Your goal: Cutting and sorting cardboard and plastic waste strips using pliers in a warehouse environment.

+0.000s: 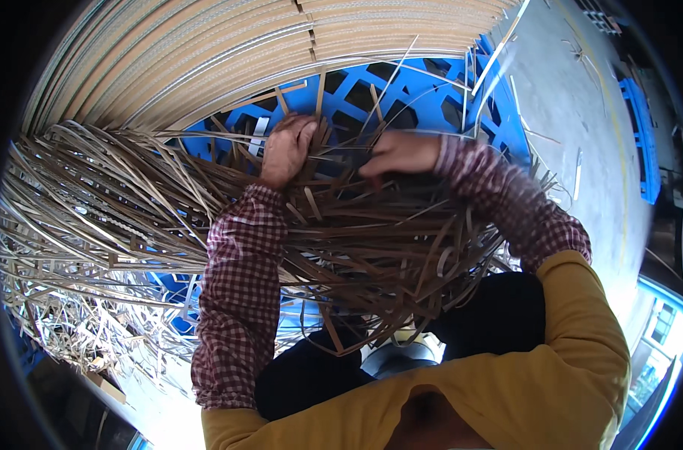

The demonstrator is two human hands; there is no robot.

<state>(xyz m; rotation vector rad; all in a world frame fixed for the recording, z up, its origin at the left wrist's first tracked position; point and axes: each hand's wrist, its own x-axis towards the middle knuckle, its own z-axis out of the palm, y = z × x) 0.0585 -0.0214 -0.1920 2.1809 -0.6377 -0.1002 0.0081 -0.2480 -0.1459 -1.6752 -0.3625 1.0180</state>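
Observation:
A large tangled heap of thin brown cardboard strips (364, 247) lies across my lap and spreads to the left. My left hand (285, 150) is closed at the heap's far edge, its curled fingers gripping some cardboard strips. Just to the right of it, my right hand (405, 154) is curled and smeared by motion. A dark blurred shape lies by its fingers, over the strips; what it is I cannot make out. Both forearms wear checked red-and-white sleeves.
A tall stack of flat cardboard sheets (229, 52) stands at the far side on a blue plastic pallet (424, 86). Loose pale scraps (101, 322) cover the floor at the left. Another blue pallet (641, 142) is at the far right, beyond the grey floor (581, 120).

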